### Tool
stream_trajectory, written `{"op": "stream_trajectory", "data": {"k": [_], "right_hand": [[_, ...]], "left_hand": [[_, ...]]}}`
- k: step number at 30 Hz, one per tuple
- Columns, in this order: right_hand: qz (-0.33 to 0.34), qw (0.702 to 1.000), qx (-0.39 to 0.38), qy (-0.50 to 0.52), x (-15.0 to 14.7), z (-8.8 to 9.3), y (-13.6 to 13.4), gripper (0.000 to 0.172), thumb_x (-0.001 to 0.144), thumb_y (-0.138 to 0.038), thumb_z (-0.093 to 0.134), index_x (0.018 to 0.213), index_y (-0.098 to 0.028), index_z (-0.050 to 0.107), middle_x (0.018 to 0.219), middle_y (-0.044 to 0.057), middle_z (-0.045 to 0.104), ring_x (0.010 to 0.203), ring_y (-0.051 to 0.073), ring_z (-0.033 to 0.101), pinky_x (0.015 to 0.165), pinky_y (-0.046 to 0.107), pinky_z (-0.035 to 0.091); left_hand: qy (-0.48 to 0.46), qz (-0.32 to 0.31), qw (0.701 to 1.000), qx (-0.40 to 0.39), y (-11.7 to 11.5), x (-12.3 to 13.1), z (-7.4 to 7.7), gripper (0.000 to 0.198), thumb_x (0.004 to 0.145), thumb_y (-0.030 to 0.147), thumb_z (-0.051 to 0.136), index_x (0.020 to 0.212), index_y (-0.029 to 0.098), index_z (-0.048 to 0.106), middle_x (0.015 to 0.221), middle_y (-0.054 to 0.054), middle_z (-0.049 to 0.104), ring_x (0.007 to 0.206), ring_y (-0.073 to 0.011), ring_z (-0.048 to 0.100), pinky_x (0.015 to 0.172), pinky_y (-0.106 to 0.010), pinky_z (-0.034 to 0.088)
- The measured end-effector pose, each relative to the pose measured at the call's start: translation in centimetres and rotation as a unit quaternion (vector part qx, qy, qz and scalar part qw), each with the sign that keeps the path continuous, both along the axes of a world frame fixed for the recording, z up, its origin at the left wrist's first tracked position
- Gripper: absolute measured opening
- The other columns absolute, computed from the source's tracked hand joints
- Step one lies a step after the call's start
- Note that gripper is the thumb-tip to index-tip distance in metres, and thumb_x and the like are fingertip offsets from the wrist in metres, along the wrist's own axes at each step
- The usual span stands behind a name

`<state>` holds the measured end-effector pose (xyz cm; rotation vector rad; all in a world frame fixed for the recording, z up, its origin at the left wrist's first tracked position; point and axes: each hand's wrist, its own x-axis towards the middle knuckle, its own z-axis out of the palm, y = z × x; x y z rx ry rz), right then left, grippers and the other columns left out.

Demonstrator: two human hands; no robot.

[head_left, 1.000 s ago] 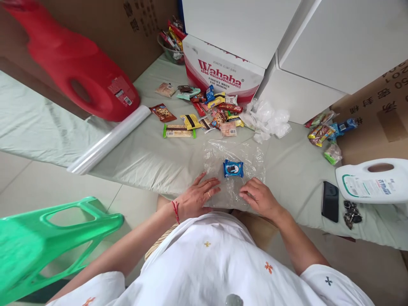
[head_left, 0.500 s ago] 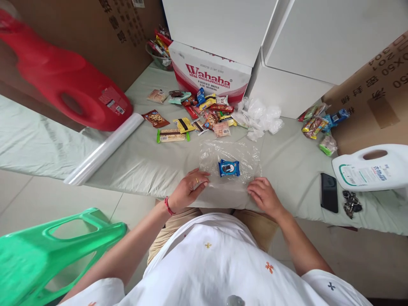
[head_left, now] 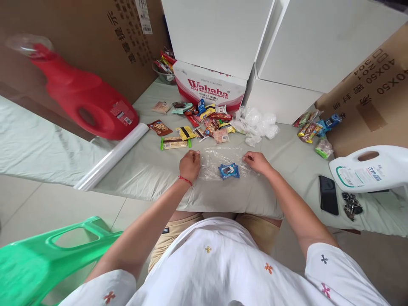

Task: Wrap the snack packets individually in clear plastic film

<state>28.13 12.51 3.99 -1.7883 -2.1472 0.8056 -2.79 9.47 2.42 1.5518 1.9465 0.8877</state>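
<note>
A sheet of clear plastic wrap (head_left: pixel 211 163) lies spread on the cloth-covered surface in front of me. On it rests a small blue snack packet (head_left: pixel 228 170). My left hand (head_left: pixel 190 165) is closed at the wrap's left edge, its fingertips pinching the film. At the far right edge, my right hand (head_left: pixel 256 161) pinches the film between thumb and fingers. Just beyond the wrap lies a pile of wrapped snacks (head_left: pixel 210 127), with a green-ended snack bar (head_left: pixel 175 143) nearest my left hand.
A roll of plastic film (head_left: pixel 111 157) and a red jug (head_left: pixel 92 102) are at left. Crumpled clear plastic balls (head_left: pixel 259 125) sit behind the wrap. At right are a phone (head_left: pixel 328 194), keys (head_left: pixel 352 206) and a white jug (head_left: pixel 369 168). A Wahaha box (head_left: pixel 208 87) stands behind.
Both hands have moved forward from the near edge of the wrap to its left and right sides, and their fingers have closed on the film. The view has shifted slightly.
</note>
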Motion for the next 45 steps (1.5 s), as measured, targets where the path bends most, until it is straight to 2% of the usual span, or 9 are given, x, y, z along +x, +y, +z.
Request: {"op": "stream_trajectory", "data": {"k": [2,4,7,10,17,22,28,36,45], "right_hand": [[-0.008,1.0,0.002,-0.009,-0.2,-0.9,0.3,0.023,0.094,-0.034,0.057,0.084,-0.017,0.071,0.068,0.001,0.064,0.064,0.015,0.053,0.063,0.025,0.036],[-0.012,1.0,0.002,-0.018,-0.3,-1.6,0.3,0.024,0.094,-0.035,0.057,0.084,-0.018,0.071,0.07,0.001,0.065,0.064,0.015,0.053,0.063,0.025,0.035],[-0.01,0.999,0.004,-0.041,-0.1,-2.0,0.1,0.026,0.095,-0.037,0.057,0.082,-0.019,0.07,0.069,0.001,0.065,0.063,0.015,0.053,0.061,0.025,0.035],[-0.014,0.997,0.023,-0.077,0.6,-1.5,0.1,0.02,0.093,-0.032,0.059,0.082,-0.02,0.071,0.075,0.004,0.066,0.068,0.017,0.056,0.064,0.027,0.039],[0.032,0.976,0.189,-0.105,-0.9,0.8,3.1,0.025,0.099,-0.027,0.051,0.11,-0.018,0.072,0.11,0.015,0.067,0.11,0.031,0.053,0.098,0.042,0.044],[0.113,0.984,0.07,-0.12,-5.1,-0.1,6.6,0.035,0.089,-0.03,0.072,0.12,-0.015,0.07,0.111,0.016,0.07,0.115,0.033,0.053,0.099,0.042,0.043],[0.139,0.988,-0.015,-0.072,-5.7,0.4,8.0,0.01,0.085,-0.025,0.071,0.089,-0.016,0.072,0.077,0.004,0.068,0.076,0.019,0.06,0.071,0.028,0.045],[0.225,0.963,0.061,0.135,-3.3,3.7,1.2,0.008,0.091,-0.026,0.063,0.088,-0.019,0.066,0.125,0.009,0.066,0.067,0.01,0.055,0.07,0.027,0.048],[0.298,0.948,0.114,-0.007,-3.7,0.2,-6.2,0.021,0.089,-0.006,0.053,0.098,-0.022,0.062,0.155,0.007,0.055,0.123,0.02,0.066,0.084,0.031,0.054]], "left_hand": [[0.053,0.048,0.994,0.078,-0.8,0.5,1.2,0.03,0.099,0.039,0.04,0.095,0.019,0.062,0.103,-0.016,0.068,0.109,-0.0309,0.062,0.1,-0.049,0.046],[0.107,0.008,0.978,0.177,-2.3,1.7,2.5,0.032,0.101,0.037,0.04,0.106,0.019,0.066,0.118,-0.017,0.067,0.124,-0.032,0.057,0.108,-0.053,0.041],[0.145,-0.261,0.927,0.228,-4.4,4.2,3.5,0.032,0.102,0.031,0.044,0.121,0.026,0.068,0.124,-0.009,0.071,0.137,-0.0272,0.054,0.12,-0.054,0.031],[0.179,-0.377,0.894,0.161,-4.6,6.3,2.9,0.037,0.102,0.024,0.043,0.128,0.029,0.069,0.134,-0.005,0.071,0.141,-0.0258,0.052,0.126,-0.055,0.024],[0.185,-0.409,0.889,0.094,-2.6,5.8,1.0,0.038,0.105,0.026,0.042,0.129,0.036,0.071,0.14,0.002,0.07,0.146,-0.0265,0.049,0.127,-0.063,0.016],[0.176,-0.414,0.888,0.097,-2.5,5.5,1.3,0.041,0.103,0.025,0.043,0.129,0.038,0.071,0.137,0.0,0.071,0.146,-0.027,0.048,0.128,-0.065,0.013],[0.168,-0.409,0.892,0.094,-2.3,5.5,1.1,0.04,0.104,0.027,0.043,0.128,0.038,0.073,0.138,0.003,0.071,0.141,-0.0268,0.05,0.125,-0.059,0.022],[0.22,-0.332,0.912,0.099,-3.1,5.9,1.8,0.034,0.102,0.033,0.05,0.124,0.035,0.076,0.134,-0.01,0.064,0.117,-0.0321,0.052,0.089,-0.048,0.043],[0.087,-0.255,0.949,0.161,-5.2,3.9,-0.7,0.022,0.096,0.026,0.058,0.103,0.028,0.079,0.107,-0.007,0.067,0.106,-0.0258,0.053,0.094,-0.045,0.045]]}}
